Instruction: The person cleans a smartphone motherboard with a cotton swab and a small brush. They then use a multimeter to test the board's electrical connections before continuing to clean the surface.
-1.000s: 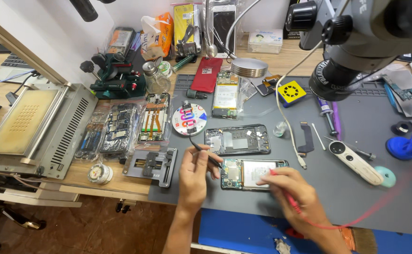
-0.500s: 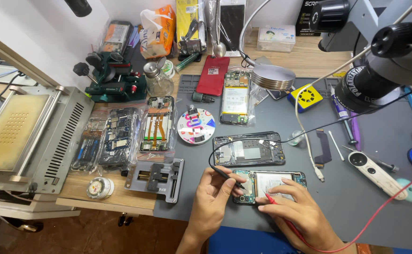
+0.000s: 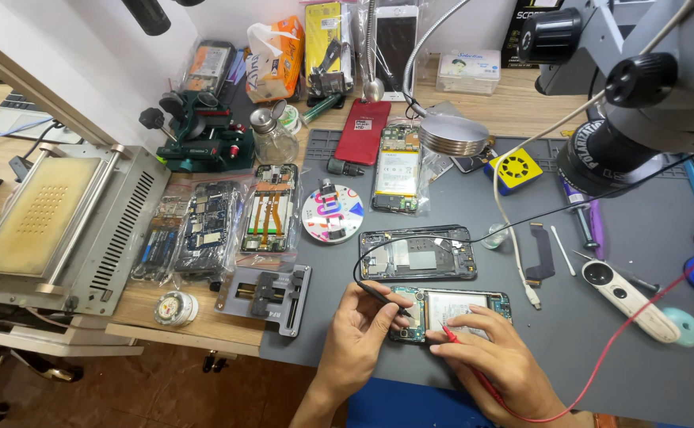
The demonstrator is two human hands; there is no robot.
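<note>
Pinching a black probe (image 3: 383, 296), left hand (image 3: 356, 337) touches it to the opened phone (image 3: 450, 311). Right hand (image 3: 493, 361) pinches a red probe (image 3: 451, 338) on the phone, just right of the left.

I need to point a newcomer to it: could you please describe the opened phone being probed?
On the grey mat, nearest the front edge, lies the opened phone under both hands. Unlike the empty phone frame just behind it, it shows a green board and pale battery.
</note>
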